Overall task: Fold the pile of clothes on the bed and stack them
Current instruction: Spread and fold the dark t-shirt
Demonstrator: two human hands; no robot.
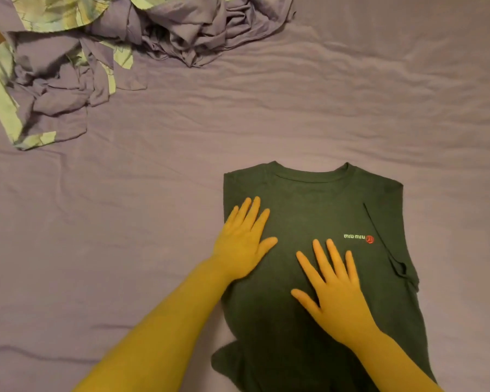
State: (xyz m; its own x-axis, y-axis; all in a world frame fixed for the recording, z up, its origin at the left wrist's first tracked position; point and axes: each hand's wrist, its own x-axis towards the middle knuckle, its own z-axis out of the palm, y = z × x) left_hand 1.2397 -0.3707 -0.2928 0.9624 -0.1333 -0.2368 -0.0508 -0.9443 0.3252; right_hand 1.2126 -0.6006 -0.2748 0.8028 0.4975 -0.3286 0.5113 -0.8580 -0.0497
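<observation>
Only readable thing here is the little logo on the dark shirt (317, 210): small pale letters saying "miu miu" (354, 236), upside down from this angle. There's a tiny red round mark (370, 239) right beside the lettering, but what's inside it is too small to read.

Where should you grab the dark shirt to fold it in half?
Probably the dark shirt is best pinched at its two shoulder corners beside the collar, reaching from the far end. It lies flat, sides already folded in, so that straight top edge can come down toward you.
</observation>
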